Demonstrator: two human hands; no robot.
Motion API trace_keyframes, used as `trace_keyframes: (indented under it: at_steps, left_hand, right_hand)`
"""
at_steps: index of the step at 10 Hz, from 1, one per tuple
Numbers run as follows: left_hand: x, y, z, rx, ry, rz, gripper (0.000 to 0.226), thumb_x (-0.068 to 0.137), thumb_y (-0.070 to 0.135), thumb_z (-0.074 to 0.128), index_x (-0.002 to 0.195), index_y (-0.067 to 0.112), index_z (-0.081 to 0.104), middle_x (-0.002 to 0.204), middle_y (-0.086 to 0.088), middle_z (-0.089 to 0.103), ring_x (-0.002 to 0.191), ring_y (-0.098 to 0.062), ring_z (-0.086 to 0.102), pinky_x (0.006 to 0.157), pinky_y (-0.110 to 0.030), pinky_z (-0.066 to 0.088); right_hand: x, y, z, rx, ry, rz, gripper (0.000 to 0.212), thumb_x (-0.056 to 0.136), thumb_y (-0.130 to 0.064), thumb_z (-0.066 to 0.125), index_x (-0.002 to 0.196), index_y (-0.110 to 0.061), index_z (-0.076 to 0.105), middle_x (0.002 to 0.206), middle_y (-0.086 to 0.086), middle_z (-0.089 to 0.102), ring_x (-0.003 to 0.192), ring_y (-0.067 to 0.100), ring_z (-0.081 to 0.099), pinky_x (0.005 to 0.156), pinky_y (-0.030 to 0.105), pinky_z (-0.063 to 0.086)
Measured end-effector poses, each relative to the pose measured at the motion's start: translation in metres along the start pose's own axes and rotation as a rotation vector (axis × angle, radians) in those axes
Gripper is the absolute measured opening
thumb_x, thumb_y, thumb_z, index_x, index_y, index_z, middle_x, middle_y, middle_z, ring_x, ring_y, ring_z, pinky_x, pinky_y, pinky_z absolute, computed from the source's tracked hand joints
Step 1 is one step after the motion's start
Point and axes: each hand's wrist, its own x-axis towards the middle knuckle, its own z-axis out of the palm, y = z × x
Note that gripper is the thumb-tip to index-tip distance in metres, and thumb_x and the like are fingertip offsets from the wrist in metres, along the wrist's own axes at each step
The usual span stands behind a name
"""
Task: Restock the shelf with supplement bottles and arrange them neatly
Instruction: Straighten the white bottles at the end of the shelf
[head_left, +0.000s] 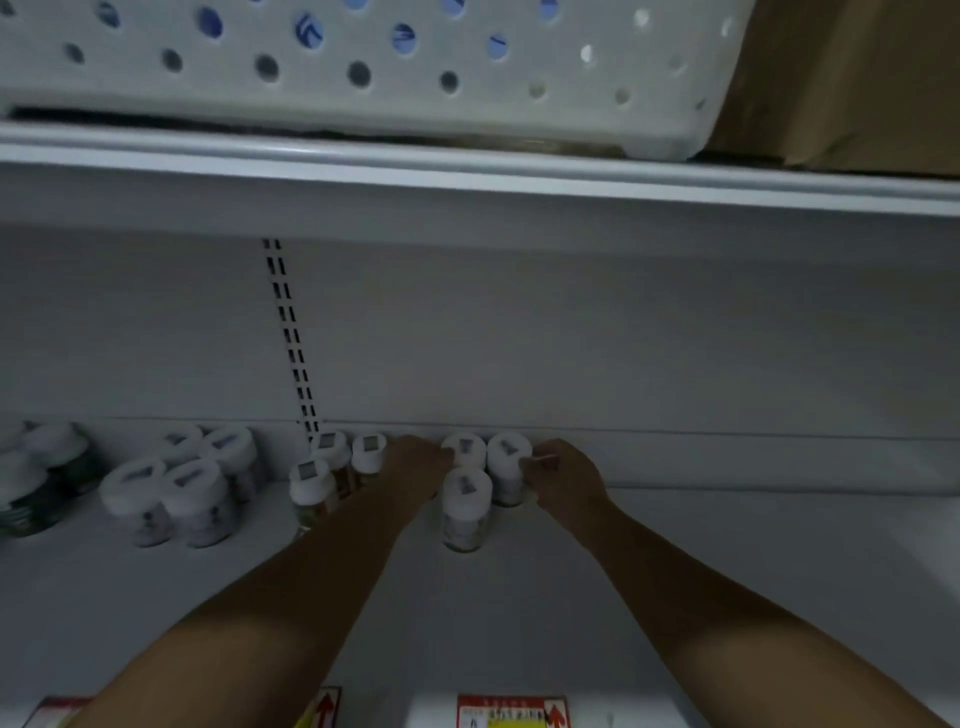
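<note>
Nearest the lens, at the shelf's front edge: a red-and-yellow price label (511, 711) with a red arrow, and a second red arrow tag (326, 707) to its left. Both my bare forearms reach from here toward the far wall.

White metal shelf (727, 561), dim light. Three white-capped supplement bottles (466, 499) stand upright in a tight cluster at the far centre: two against the back panel, one just in front of them.

Left hand (415, 465): back of hand toward the camera, resting against the left side of the far-left bottle of the cluster. Fingers curl out of sight behind it; cannot tell whether they grip.

Right hand (563, 478): fingertips (532, 464) pressed together against the right side of the far-right bottle's cap, touching it.

Left of my left arm: three smaller white-capped bottles (332, 467). Further left: four wider white-lidded jars (179, 480), then dark green jars (36, 483) at the frame edge.

Above: an upper white shelf (467, 171) carrying a white perforated plastic basket (363, 67) and a brown cardboard box (857, 78) to its right.
</note>
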Motion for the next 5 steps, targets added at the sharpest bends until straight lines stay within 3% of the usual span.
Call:
trace_keyframes:
  at_steps: [1, 2, 3, 4, 5]
  left_hand:
    - [0.006, -0.001, 0.002, 0.045, 0.022, -0.016, 0.028, 0.089, 0.021, 0.055, 0.062, 0.019, 0.05, 0.068, 0.0, 0.053, 0.071, -0.019, 0.055, 0.085, -0.039, 0.056]
    - [0.001, -0.001, 0.002, 0.034, -0.012, 0.001, 0.029, 0.09, 0.022, 0.056, 0.061, 0.019, 0.051, 0.068, -0.002, 0.054, 0.072, -0.023, 0.058, 0.086, -0.041, 0.056]
    - [0.002, 0.0, -0.001, 0.102, -0.016, 0.0, 0.031, 0.09, 0.024, 0.055, 0.06, 0.019, 0.051, 0.067, -0.003, 0.055, 0.084, -0.031, 0.064, 0.087, -0.045, 0.055]
    - [0.003, -0.002, -0.003, 0.154, -0.02, 0.064, 0.029, 0.092, 0.024, 0.053, 0.064, 0.015, 0.056, 0.064, -0.001, 0.053, 0.098, -0.037, 0.065, 0.084, -0.037, 0.055]
    - [-0.003, 0.001, -0.006, 0.112, -0.04, 0.097, 0.032, 0.094, 0.024, 0.049, 0.096, -0.003, 0.066, 0.073, -0.006, 0.061, 0.102, -0.037, 0.063, 0.069, -0.022, 0.044]
  right_hand:
    - [0.001, 0.0, -0.001, 0.075, -0.017, 0.025, 0.021, 0.084, -0.023, 0.06, 0.068, -0.032, 0.051, 0.087, 0.004, 0.059, 0.099, 0.034, 0.062, 0.086, 0.05, 0.052]
    - [0.001, 0.006, 0.001, 0.164, -0.011, 0.037, 0.025, 0.082, -0.022, 0.062, 0.062, -0.034, 0.052, 0.089, 0.006, 0.064, 0.099, 0.034, 0.064, 0.087, 0.051, 0.052]
    - [0.002, 0.009, 0.004, 0.213, -0.04, 0.054, 0.014, 0.084, -0.027, 0.061, 0.076, -0.034, 0.053, 0.101, 0.009, 0.066, 0.1, 0.031, 0.064, 0.088, 0.047, 0.052]
    - [0.001, 0.012, 0.004, 0.136, 0.043, 0.057, 0.007, 0.085, -0.029, 0.062, 0.087, -0.023, 0.06, 0.103, 0.011, 0.067, 0.1, 0.028, 0.062, 0.084, 0.034, 0.048]
    - [-0.015, 0.007, -0.004, 0.128, 0.335, -0.007, 0.014, 0.086, -0.027, 0.061, 0.09, -0.013, 0.063, 0.091, 0.007, 0.068, 0.091, 0.027, 0.063, 0.075, 0.029, 0.043]
